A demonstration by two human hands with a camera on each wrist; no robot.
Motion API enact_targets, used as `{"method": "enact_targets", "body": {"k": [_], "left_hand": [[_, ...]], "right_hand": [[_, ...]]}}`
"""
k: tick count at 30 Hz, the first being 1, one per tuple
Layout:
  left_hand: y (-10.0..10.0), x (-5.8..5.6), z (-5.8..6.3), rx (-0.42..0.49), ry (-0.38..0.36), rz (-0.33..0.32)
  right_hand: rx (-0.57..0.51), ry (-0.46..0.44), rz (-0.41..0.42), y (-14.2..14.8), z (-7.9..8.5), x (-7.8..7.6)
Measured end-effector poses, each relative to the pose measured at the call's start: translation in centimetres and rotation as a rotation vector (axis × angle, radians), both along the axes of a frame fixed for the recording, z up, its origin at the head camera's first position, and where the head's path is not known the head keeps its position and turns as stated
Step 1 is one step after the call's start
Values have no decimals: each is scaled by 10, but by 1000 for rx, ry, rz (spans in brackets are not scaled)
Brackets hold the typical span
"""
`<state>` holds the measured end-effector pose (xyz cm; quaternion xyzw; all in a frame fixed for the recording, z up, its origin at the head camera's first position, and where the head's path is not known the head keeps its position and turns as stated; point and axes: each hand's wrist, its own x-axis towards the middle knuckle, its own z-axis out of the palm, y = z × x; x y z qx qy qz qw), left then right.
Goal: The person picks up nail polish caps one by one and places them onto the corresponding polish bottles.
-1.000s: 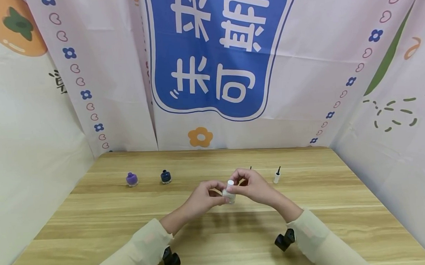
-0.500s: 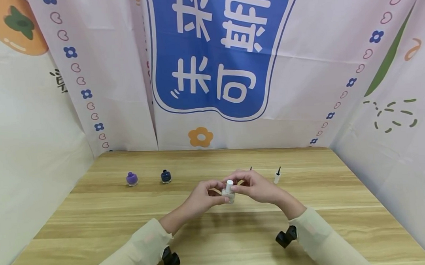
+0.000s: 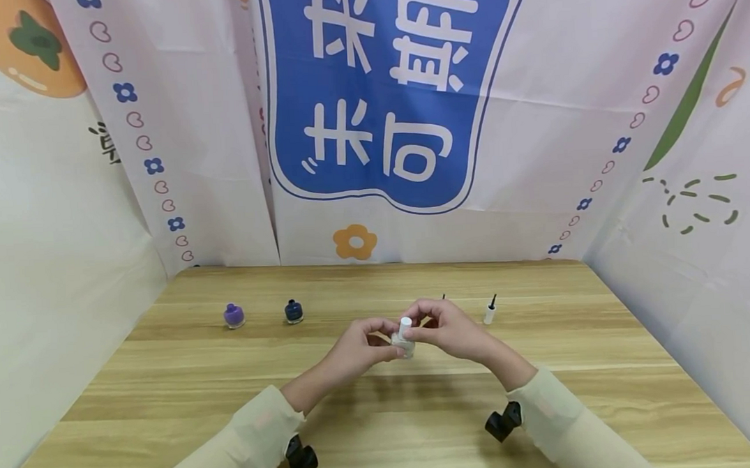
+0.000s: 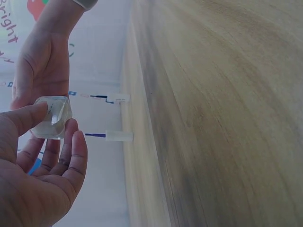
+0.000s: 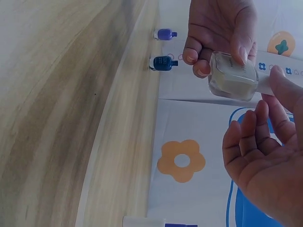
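Note:
A clear bottle of pale nail polish (image 3: pixel 408 350) is held up above the table, upright, between both hands. My left hand (image 3: pixel 362 347) grips the bottle's glass body; in the left wrist view the thumb presses its side. My right hand (image 3: pixel 448 330) pinches the white cap (image 3: pixel 405 326), which sits on the bottle's neck. The right wrist view shows the cap (image 5: pixel 264 85) between thumb and forefinger, the other fingers loosely bent. Whether the cap is tight cannot be told.
Uncapped purple (image 3: pixel 233 317) and dark blue (image 3: pixel 293 312) nail polish bottles stand at the back left. Two white brush caps stand brush-up at the back right: one plain (image 3: pixel 489 314), one mostly hidden behind the right hand. Printed cloth (image 3: pixel 536 185) encloses the wooden table (image 3: pixel 231 387).
The right hand's fingers shift round the white cap, and its wrist moves slightly out and back. The left hand and the bottle stay nearly in place.

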<state>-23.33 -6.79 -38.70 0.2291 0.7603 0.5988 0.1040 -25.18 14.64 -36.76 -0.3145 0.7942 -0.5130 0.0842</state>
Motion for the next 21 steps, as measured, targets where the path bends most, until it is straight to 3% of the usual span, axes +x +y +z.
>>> {"method": "enact_targets", "body": {"k": [13,21], "left_hand": [[1,-1,-4,-7,13,-2],[1,-1,-3,-25,11,8]], "right_hand": [[-23,10,-53,-4,-5,1],[0,19,12,1,1,0]]}}
